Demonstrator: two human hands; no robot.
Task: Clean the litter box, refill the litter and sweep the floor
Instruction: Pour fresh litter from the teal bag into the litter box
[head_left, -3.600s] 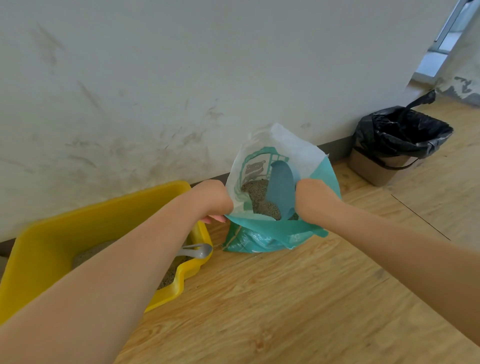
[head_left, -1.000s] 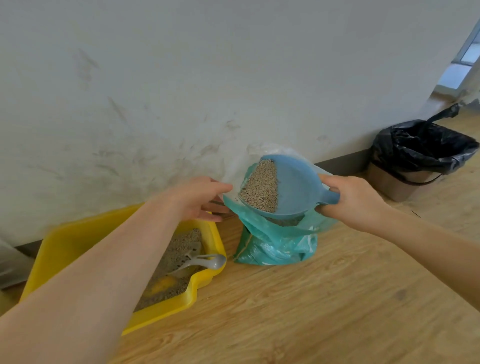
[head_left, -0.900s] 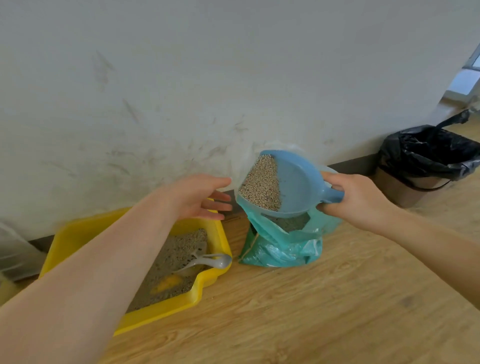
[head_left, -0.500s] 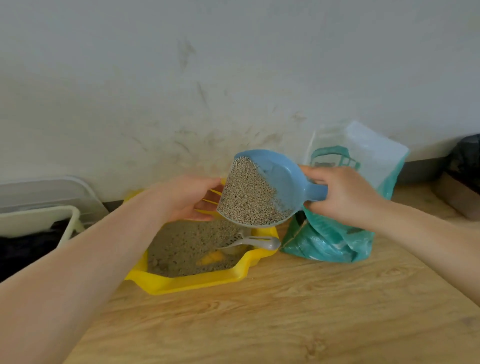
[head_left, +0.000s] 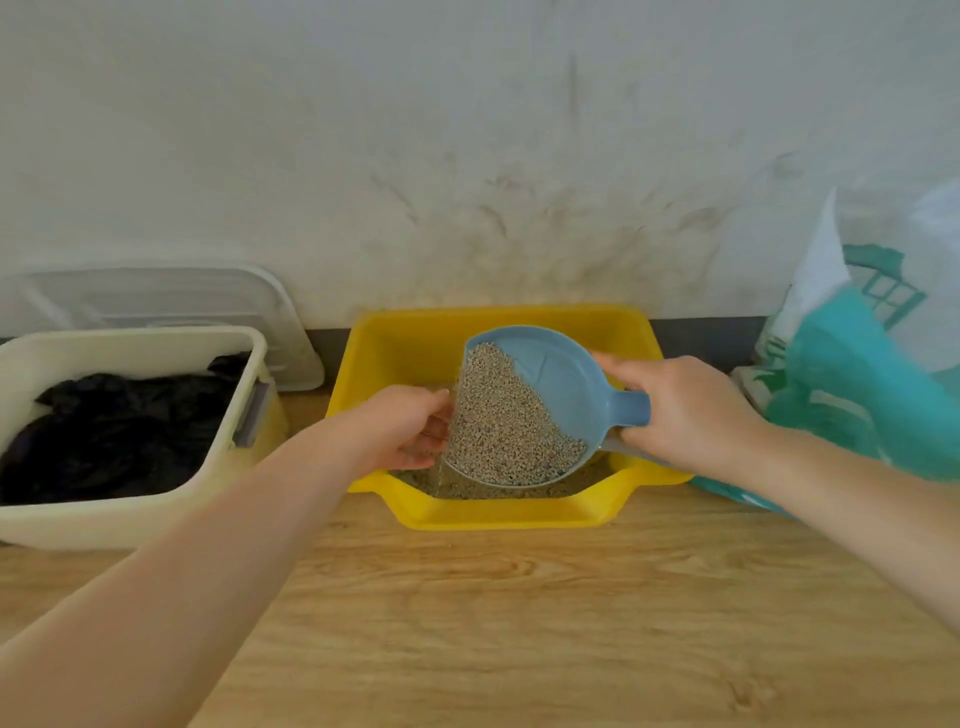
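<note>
The right hand (head_left: 691, 415) is gripping the short stubby handle of a blue scoop (head_left: 550, 384), fingers wrapping it from above and below. The scoop is smooth plastic, round-bowled, and is tilting down to the left over the litter box (head_left: 498, 512). Coarse beige-grey litter (head_left: 506, 421) is sliding toward the scoop's lower lip, and a thin stream is falling from that lip into the box.

The left hand (head_left: 405, 428) is cupping loosely against the scoop's left edge, fingers curled, not closing on anything; whether the fingertips are touching the rim is hard to tell.

The litter box is glossy yellow plastic, rectangular with a notched front corner, sitting against the scuffed white wall (head_left: 467, 156). Its floor is mostly hiding behind the scoop and hands; only a strip of litter is showing at the front. A grey handle (head_left: 631, 451) is poking out under the right hand, the rest hidden.

Right of the box, a teal and white bag (head_left: 857, 374) is blurring and running off the edge. Left of the box, a cream bin (head_left: 130, 519) is holding crumpled black plastic, a clear lid (head_left: 171, 296) leaning behind it. Wood-grain floor (head_left: 519, 623) is lying in front of the box.
</note>
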